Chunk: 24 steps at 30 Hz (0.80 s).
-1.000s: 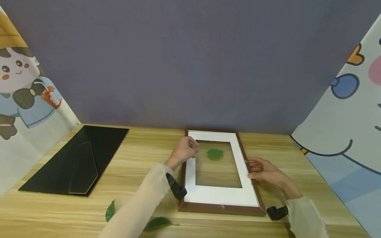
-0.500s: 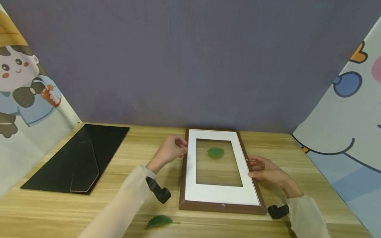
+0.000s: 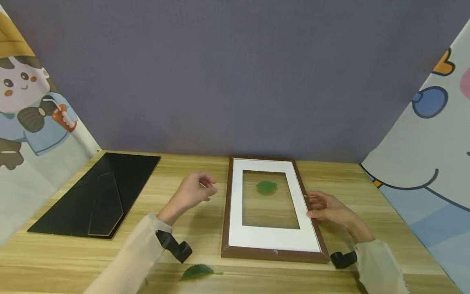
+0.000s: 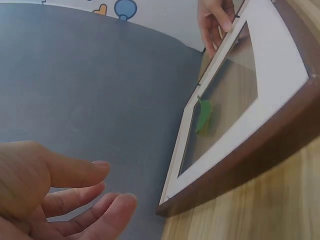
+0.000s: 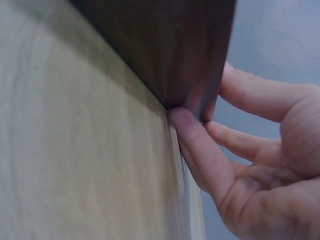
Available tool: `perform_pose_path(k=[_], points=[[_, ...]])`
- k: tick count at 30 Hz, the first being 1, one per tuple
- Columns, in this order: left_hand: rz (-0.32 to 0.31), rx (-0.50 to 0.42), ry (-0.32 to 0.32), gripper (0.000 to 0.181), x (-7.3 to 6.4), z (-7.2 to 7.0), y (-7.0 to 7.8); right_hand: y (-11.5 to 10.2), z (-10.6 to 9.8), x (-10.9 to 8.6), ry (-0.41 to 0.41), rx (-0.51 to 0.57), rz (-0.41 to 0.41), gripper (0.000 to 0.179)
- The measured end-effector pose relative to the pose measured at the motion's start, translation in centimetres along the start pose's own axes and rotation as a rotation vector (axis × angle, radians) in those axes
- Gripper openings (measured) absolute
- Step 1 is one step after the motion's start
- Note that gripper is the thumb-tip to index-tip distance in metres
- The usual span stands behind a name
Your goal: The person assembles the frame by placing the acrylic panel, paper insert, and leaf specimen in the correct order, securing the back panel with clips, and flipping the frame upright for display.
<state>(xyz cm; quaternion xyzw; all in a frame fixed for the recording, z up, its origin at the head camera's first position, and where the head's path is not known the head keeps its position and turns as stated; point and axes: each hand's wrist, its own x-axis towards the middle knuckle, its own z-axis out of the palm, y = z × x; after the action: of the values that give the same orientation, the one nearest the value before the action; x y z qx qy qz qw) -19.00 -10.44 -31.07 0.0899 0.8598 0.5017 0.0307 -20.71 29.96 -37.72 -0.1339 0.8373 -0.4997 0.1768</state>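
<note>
A brown picture frame (image 3: pixel 275 254) with a white mat (image 3: pixel 271 241) lies on the wooden table. In the mat's clear window lies a green leaf (image 3: pixel 266 186), toward the far end; the left wrist view shows this leaf (image 4: pixel 203 117) from the side. My right hand (image 3: pixel 332 210) holds the frame's right edge, thumb on top and fingers at the outer side; in the right wrist view its fingertips (image 5: pixel 185 120) touch the side of the frame. Left of the frame, my left hand (image 3: pixel 191 190) hovers with loosely bent fingers and nothing in them.
On the left lies a black backing board (image 3: pixel 126 165) with a stand leg (image 3: pixel 106 204). A serrated green leaf (image 3: pixel 197 271) rests near the table's front, below the left wrist. A grey panel (image 3: pixel 235 81) rises behind the table, with cartoon-printed sheets at both sides.
My left hand has moved left, from above the mat to beside the frame. The left forearm now covers a second serrated leaf seen earlier. My right hand stays at the frame's right edge.
</note>
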Motion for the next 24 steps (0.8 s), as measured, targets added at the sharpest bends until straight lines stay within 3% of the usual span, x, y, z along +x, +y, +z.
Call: perform_pose_path(k=[11, 24], points=[[-0.031, 0.027, -0.029, 0.018, -1.9, -1.7, -1.7, 0.0, 0.0, -0.2, 0.005, -0.009, 0.009, 0.077], [-0.015, 0.058, -0.023, 0.020, -5.1, -3.6, -2.6, -0.2, 0.0, -0.1, 0.001, -0.017, 0.001, 0.077]])
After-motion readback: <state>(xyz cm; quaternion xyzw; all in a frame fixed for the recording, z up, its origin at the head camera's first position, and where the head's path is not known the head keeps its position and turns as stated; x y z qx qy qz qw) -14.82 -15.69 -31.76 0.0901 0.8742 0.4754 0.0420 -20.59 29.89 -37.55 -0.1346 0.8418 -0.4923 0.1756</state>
